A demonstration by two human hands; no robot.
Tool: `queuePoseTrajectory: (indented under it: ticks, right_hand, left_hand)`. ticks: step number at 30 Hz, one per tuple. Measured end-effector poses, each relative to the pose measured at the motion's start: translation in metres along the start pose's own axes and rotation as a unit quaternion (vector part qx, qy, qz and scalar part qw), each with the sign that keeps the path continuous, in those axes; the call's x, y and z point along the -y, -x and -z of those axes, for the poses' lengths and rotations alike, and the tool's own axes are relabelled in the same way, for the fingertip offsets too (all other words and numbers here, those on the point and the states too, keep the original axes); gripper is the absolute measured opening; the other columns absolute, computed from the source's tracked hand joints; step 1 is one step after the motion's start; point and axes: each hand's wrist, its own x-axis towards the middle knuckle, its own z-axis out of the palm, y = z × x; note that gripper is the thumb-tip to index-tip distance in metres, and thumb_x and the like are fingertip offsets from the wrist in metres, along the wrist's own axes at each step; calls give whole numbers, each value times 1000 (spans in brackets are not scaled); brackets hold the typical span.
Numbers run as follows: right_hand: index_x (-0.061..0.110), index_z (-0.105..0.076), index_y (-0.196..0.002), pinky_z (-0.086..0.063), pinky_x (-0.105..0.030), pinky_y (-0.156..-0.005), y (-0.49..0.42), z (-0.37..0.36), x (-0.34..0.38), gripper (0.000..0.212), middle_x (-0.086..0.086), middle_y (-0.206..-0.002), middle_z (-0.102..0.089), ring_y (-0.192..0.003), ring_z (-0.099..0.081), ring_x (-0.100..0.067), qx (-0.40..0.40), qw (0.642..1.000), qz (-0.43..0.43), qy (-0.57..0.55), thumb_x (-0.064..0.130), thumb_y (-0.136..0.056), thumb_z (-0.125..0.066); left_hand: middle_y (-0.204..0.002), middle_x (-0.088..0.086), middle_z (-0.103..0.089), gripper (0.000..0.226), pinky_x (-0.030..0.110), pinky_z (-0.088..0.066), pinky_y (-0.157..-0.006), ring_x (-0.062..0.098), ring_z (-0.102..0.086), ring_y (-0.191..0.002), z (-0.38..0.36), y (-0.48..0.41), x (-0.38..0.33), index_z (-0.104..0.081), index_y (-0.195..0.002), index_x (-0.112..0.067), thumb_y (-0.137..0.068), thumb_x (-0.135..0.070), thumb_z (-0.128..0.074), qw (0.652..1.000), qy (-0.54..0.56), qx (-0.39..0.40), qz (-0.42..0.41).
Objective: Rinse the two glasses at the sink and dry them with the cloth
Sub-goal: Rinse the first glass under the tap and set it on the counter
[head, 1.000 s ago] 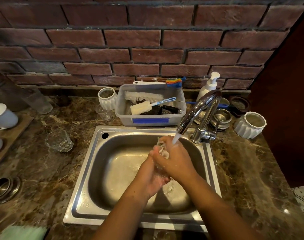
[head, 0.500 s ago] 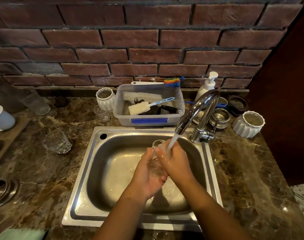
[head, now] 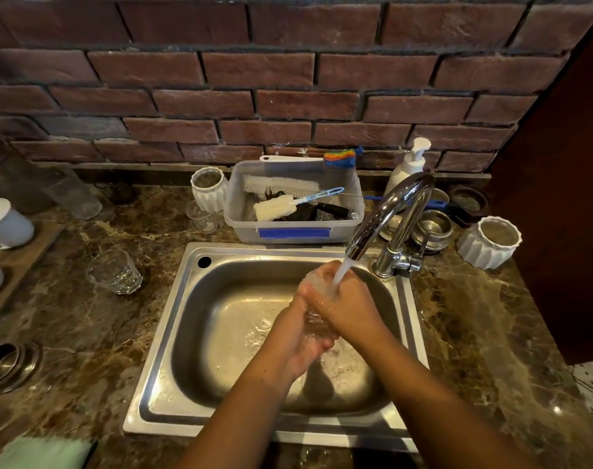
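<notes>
Over the steel sink (head: 186, 333) both hands hold one clear glass (head: 317, 321) under the running tap (head: 386, 211). My left hand (head: 301, 340) grips the glass from below. My right hand (head: 342, 302) wraps over its upper part, where the stream lands. Most of the glass is hidden between the hands. A second clear glass (head: 115, 271) stands upright on the marble counter left of the sink. A pale green cloth (head: 41, 453) lies at the bottom left corner.
Behind the sink stands a plastic tub (head: 295, 228) with brushes, a soap pump (head: 408, 167) and small steel bowls (head: 432, 228). White ribbed cups (head: 489, 242) (head: 208, 187) sit on both sides. A wooden tray with white cups (head: 4, 225) is at far left.
The glass and both hands have shifted slightly under the stream; my right hand now covers more of the glass's top. The tap keeps running.
</notes>
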Motion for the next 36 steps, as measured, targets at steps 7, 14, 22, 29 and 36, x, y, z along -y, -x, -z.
queuePoseTrajectory:
  ticks: [7, 14, 22, 29, 36]
  right_hand:
    - [5, -68, -88, -52, -31, -63, -29, 12, 9, 36, -4, -74, -64, -71, -66, -26, -9, 996, -87, -24, 38, -97, -60]
    - [22, -65, -87, -55, -23, -64, -3, 1, 0, 12, 2, -78, -69, -75, -68, -11, -33, 987, -10, -157, 32, -93, -67]
    - [18, -62, -69, -44, -28, -59, -16, 13, 10, 31, 1, -62, -60, -60, -59, -14, -31, 999, -31, -8, 36, -95, -63]
    - [18, -66, -85, -57, -27, -63, 1, 1, 0, 32, 0, -75, -69, -71, -69, -7, -16, 998, 57, 2, 49, -87, -63]
    - [21, -57, -61, -44, -21, -54, -22, 11, 10, 38, 3, -56, -56, -54, -54, -9, -68, 992, -35, -97, 24, -99, -59]
  left_hand:
    - [-103, 22, -69, 56, 29, -44, -59, 23, -63, -71, 9, 0, 8, -74, -116, -10, -96, -57, -51, 998, -9, 66, 14]
    - [-107, 15, -74, 53, 30, -53, -68, 24, -68, -83, 6, 3, 1, -65, -131, -9, -100, -50, -49, 992, 101, 59, 46]
    - [-97, 20, -70, 62, 41, -54, -74, 31, -66, -81, 9, 6, 7, -69, -121, -13, -94, -65, -48, 989, -124, 84, -8]
    - [-92, 12, -74, 62, 27, -45, -58, 19, -62, -72, 2, 0, 0, -71, -115, -10, -81, -61, -63, 998, 3, 46, 32]
    - [-95, 17, -67, 66, 24, -41, -52, 20, -59, -66, 11, 0, 14, -71, -116, -6, -91, -65, -53, 990, 38, 116, 65]
